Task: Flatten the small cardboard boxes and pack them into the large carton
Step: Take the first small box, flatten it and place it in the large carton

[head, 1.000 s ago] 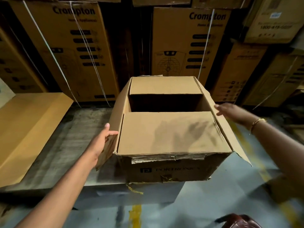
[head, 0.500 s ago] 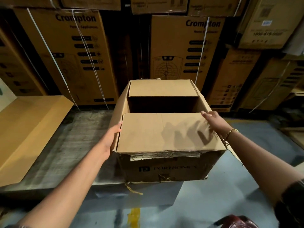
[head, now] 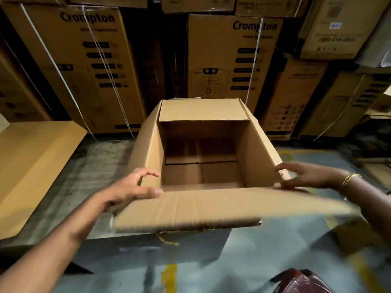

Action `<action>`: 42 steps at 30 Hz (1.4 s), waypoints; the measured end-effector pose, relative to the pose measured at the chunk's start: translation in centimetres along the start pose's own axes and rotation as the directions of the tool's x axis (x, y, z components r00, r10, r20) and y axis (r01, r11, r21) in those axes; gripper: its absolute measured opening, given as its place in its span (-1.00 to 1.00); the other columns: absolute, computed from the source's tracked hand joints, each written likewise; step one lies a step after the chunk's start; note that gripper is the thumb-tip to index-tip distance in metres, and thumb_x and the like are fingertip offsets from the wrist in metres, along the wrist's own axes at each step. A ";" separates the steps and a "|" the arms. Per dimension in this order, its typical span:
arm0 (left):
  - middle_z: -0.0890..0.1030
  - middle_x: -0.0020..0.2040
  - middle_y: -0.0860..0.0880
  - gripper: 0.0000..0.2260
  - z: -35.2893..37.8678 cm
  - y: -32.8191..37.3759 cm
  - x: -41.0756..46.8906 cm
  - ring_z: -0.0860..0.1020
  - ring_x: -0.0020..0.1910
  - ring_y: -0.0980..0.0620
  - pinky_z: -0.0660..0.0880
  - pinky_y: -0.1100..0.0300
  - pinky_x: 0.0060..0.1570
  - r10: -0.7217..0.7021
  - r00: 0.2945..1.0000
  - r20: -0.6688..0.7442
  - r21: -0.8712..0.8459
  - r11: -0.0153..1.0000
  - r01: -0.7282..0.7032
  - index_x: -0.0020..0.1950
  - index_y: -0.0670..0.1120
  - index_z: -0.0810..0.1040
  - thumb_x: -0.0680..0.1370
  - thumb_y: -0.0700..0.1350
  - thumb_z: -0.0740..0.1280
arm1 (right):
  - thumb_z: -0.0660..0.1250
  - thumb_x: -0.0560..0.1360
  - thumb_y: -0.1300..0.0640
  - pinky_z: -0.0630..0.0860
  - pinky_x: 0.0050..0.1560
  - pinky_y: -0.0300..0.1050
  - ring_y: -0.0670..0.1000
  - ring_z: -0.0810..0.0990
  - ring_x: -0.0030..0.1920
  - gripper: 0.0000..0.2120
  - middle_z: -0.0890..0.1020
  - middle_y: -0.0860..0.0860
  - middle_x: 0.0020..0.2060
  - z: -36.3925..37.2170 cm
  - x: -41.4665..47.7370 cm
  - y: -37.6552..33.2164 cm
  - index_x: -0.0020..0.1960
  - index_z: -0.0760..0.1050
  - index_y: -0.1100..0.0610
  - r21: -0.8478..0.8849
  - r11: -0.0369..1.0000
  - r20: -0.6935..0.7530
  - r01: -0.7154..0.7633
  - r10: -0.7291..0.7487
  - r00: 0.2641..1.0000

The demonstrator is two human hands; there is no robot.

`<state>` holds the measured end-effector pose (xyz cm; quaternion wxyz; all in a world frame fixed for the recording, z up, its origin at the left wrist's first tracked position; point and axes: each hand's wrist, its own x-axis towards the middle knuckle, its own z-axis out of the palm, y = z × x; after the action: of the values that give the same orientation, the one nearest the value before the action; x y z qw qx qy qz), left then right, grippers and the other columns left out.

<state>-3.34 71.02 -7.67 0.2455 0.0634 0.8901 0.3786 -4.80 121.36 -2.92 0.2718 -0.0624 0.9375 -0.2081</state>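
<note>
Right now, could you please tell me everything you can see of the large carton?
The large carton is plain brown corrugated cardboard, standing upright and open on a grey platform. Its far flap folds inward; its near flap, motion-blurred, is folded out toward the camera; both side flaps stand up. On its bottom lie flat cardboard pieces. The left hand touches its near left corner, the right hand its near right corner.
</note>
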 end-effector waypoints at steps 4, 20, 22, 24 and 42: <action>-0.54 0.51 0.12 0.20 3.5 -0.2 0.9 -0.32 0.58 -0.13 -0.04 -0.27 0.52 -0.125 0.991 -0.057 0.350 0.926 0.137 0.58 0.32 0.04 0.02 0.55 0.47 | 0.50 0.17 -0.46 0.14 0.52 -0.09 0.07 0.10 0.59 0.30 -0.14 0.02 0.63 5.0 0.9 -0.2 0.64 -0.14 -0.04 -0.168 0.981 -0.022 -0.098 0.095 0.995; 0.07 0.64 -0.02 0.20 6.4 -2.5 1.6 0.52 0.34 -0.11 0.51 0.04 0.24 -0.054 0.915 -0.399 0.421 0.876 0.235 0.30 0.10 0.60 -0.08 0.76 -0.09 | 0.54 0.19 -0.39 0.60 -0.22 -0.03 0.13 0.63 -0.03 0.24 0.34 0.01 0.41 10.2 2.0 0.7 0.62 -0.06 0.01 -0.110 0.964 -0.478 -0.242 0.162 0.863; -0.03 0.65 0.02 0.24 6.1 -2.2 1.5 0.44 0.42 -0.05 0.43 0.10 0.33 -0.111 0.928 -0.356 0.407 0.876 0.260 0.43 0.14 0.48 -0.08 0.75 -0.07 | 0.50 0.16 -0.46 0.58 -0.27 -0.13 0.03 0.58 -0.10 0.27 0.33 -0.03 0.39 9.9 1.8 0.1 0.61 -0.11 -0.03 -0.124 0.951 -0.435 -0.283 0.204 0.877; -0.19 0.64 0.02 0.23 5.9 -1.7 1.5 0.31 0.52 -0.01 0.34 0.14 0.41 -0.154 0.937 -0.315 0.419 0.863 0.283 0.57 0.18 0.24 -0.04 0.72 0.00 | 0.45 0.12 -0.53 0.56 -0.27 -0.20 -0.04 0.56 -0.11 0.31 0.28 -0.08 0.39 9.1 1.7 -0.7 0.60 -0.18 -0.06 -0.135 0.940 -0.382 -0.314 0.243 0.891; 0.22 0.58 -0.19 -0.20 -3.0 1.2 21.7 0.55 0.27 -0.20 0.56 0.01 0.03 -0.212 0.786 -0.581 0.366 0.794 0.484 0.63 -0.01 -0.26 0.63 0.09 0.25 | 0.21 0.51 -0.37 0.14 0.51 0.25 0.27 0.08 0.57 -0.10 0.06 0.21 0.59 -1.2 30.9 -6.8 0.61 -0.03 0.12 -0.149 0.975 -0.289 -0.163 0.115 0.950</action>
<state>-23.83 76.43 -13.46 0.0434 -0.1498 0.9841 0.0852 -31.49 108.50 -14.10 0.1448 0.0106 0.9828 -0.1137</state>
